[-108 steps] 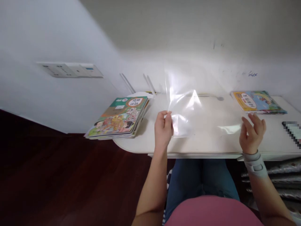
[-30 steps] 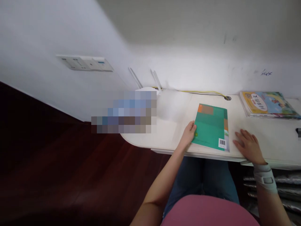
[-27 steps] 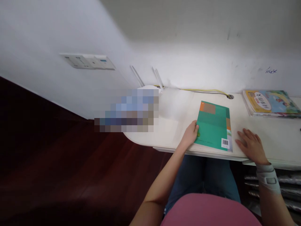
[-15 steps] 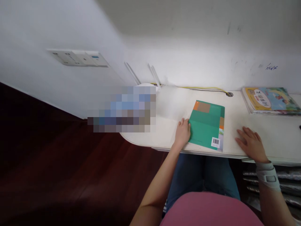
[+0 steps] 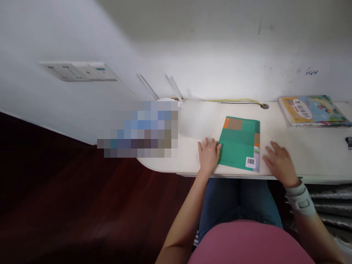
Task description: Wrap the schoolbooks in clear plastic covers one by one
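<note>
A green book [image 5: 239, 145] lies flat and closed on the white desk [image 5: 189, 157], its barcode at the near right corner. My left hand [image 5: 209, 157] rests at the book's left edge with fingers spread, the thumb side touching or right beside the cover. To the right of the book, a small gap away, my right hand [image 5: 279, 164] hovers over or rests on the desk, fingers apart and slightly blurred. It holds nothing. A pale wrist wrap [image 5: 301, 200] is around my right wrist.
A stack of picture books [image 5: 313, 110] sits at the back right. Yellow and black cables run along the wall to a grommet [image 5: 264, 106]. White antennas [image 5: 174, 88] rise at the back left, behind a pixelated patch. A dark object [image 5: 349, 142] shows at the right edge.
My right hand has moved left, closer to the book. My left hand's fingers have spread wider at the book's left edge. The view has shifted slightly.
</note>
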`<state>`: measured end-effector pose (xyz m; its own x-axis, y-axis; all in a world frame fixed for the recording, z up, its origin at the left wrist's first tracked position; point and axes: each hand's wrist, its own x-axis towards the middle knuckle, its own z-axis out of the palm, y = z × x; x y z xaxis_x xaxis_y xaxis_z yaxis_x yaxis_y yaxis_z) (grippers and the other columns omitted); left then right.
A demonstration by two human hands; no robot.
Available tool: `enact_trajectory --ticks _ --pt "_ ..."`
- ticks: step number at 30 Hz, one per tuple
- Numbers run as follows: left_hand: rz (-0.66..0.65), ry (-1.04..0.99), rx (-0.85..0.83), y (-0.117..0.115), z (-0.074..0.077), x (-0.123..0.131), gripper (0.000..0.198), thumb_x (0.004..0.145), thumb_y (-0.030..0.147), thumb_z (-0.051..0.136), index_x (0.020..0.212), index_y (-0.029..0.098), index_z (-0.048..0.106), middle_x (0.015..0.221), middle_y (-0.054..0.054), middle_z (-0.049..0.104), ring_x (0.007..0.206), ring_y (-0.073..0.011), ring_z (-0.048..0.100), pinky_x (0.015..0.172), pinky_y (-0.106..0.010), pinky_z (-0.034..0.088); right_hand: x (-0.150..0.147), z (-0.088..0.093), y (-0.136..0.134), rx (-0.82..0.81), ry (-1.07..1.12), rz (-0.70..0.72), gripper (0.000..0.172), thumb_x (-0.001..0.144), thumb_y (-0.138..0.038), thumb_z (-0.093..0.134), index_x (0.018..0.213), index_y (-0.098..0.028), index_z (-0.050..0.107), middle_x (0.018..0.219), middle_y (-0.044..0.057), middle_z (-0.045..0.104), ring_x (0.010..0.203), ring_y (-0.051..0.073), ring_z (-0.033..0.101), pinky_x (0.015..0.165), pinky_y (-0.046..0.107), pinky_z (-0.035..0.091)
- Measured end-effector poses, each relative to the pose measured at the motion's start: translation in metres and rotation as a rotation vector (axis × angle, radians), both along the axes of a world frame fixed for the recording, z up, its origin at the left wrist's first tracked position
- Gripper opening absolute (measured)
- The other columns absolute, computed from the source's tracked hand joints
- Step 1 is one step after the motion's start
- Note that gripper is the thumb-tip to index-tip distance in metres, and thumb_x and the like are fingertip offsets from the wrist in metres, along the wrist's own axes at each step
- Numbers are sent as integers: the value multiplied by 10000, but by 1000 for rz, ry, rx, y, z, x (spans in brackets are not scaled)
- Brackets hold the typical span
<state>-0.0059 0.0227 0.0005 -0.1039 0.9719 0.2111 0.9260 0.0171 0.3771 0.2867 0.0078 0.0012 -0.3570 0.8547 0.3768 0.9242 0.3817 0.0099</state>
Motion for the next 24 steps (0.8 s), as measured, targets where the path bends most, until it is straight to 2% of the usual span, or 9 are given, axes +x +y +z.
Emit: enact_trajectory --ticks 1,5,9,12,15,17,20,24 --pt "2 -17 -9 0 0 0 327 953 360 359 1087 214 620 1324 -86 586 1369 -330 351 1125 -604 159 -13 0 0 -8 10 31 406 948 -369 366 1238 -161 560 1360 177 527 1261 293 470 1027 478 348" --pt "39 -44 -22 -2 -1 -1 329 949 364 365 985 182 636 1342 -121 564 1376 -342 332 1126 -590 175 -44 -12 5 -24 87 -30 534 944 -491 342 1216 -88 565 1281 220 578 1200 313 516 998 462 365" --pt "54 -99 -16 -2 -2 -1 259 916 357 445 929 162 615 1349 -157 543 1385 -358 308 1127 -581 180 -45 -22 6 -29 145 -6 568 950 -497 320 1313 -96 495 1340 207 537 1245 298 482 1022 456 346" --pt "50 -274 -23 -1 -4 -3 185 878 321 502 972 185 584 1265 -131 606 1382 -322 328 1129 -572 189 -43 -23 3 -52 118 6 607 941 -525 326 1336 -91 478 1369 207 511 1277 307 449 1036 465 330" --pt "35 -460 -2 -1 -7 -4 221 865 272 487 1073 225 547 1126 -81 677 1303 -254 459 1151 -518 186 -46 -21 2 -63 94 -6 635 936 -533 327 1370 -85 445 1379 208 502 1281 325 440 1036 488 322" --pt "6 -513 16 -3 -6 -4 291 846 242 487 1136 239 519 1121 -62 677 1155 -224 585 1160 -491 183 -47 -21 2 -52 90 -7 646 935 -535 322 1410 -103 396 1388 204 495 1287 331 433 1032 504 320" --pt "23 -464 52 -5 -2 -7 344 827 210 479 1171 223 500 1155 -57 659 980 -192 653 1169 -492 145 -47 -21 1 -37 80 7 657 938 -536 306 1433 -108 358 1393 203 491 1291 328 430 1031 494 319" --pt "142 -311 69 -9 5 -22 319 845 210 434 1152 203 520 1079 -57 683 912 -200 657 1150 -502 172 -44 -23 2 -29 85 8 642 945 -523 298 1417 -95 376 1383 203 502 1285 317 442 1030 467 325"
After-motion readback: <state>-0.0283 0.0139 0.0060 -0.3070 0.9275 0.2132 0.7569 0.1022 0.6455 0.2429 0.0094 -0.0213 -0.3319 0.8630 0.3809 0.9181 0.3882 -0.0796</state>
